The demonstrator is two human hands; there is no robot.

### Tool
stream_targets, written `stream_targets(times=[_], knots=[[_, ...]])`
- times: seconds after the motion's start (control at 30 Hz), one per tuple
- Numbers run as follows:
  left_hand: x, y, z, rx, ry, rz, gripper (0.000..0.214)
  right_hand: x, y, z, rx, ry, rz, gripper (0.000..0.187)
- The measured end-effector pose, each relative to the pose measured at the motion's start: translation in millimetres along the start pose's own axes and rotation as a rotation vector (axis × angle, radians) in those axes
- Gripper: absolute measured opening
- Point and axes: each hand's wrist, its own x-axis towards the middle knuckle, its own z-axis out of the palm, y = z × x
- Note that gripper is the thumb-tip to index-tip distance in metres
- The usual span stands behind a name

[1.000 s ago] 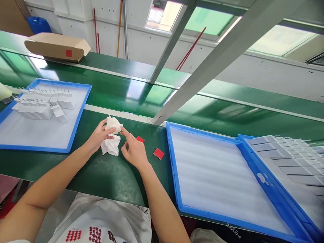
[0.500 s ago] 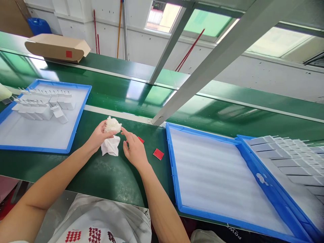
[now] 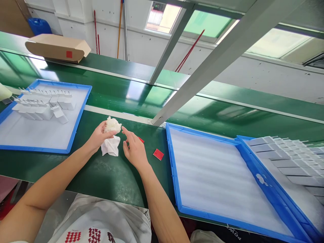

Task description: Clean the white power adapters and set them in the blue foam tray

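Note:
My left hand (image 3: 99, 135) is closed around a crumpled, cream-white wad (image 3: 112, 125) with a rough surface; its exact kind does not show. Just below it a white cloth (image 3: 110, 146) lies on the green bench. To the wad's right, my right hand (image 3: 134, 148) has its index finger stretched toward the wad's edge, the other fingers loosely curled; nothing shows in it. One red square piece (image 3: 158, 154) lies right of that hand, and another red piece (image 3: 141, 139) is partly hidden behind it.
At left, a blue-rimmed tray (image 3: 76, 130) bears several white blocks (image 3: 35, 110) with thin pins. Another blue tray (image 3: 174, 175) with a white liner sits at right, beside a tray of white blocks (image 3: 293, 158). A grey post (image 3: 202, 76) slants across; a cardboard box (image 3: 57, 47) stands behind.
My right index finger has shifted very slightly away from the wad. Otherwise the hands, the wad and the trays look the same.

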Motion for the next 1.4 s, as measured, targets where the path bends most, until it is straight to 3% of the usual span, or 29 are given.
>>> stream_targets(times=[0.73,1.0,1.2,1.4], knots=[[2.1,-4.8,-0.8,0.012,-0.020,0.073,0.069,-0.2,6.6,5.2,-0.009,0.078,-0.064,0.058],[2.8,-13.7,-0.3,0.154,0.064,0.269,0.068,0.7,2.4,5.5,0.040,0.063,-0.087,0.056],[-3.3,-8.7,0.6,0.451,0.121,0.461,0.055,1.2,2.3,6.6,0.051,0.093,-0.119,0.052],[-5.6,-6.5,0.9,0.520,0.151,0.508,0.054,1.5,0.9,6.0,0.045,0.094,-0.127,0.054]])
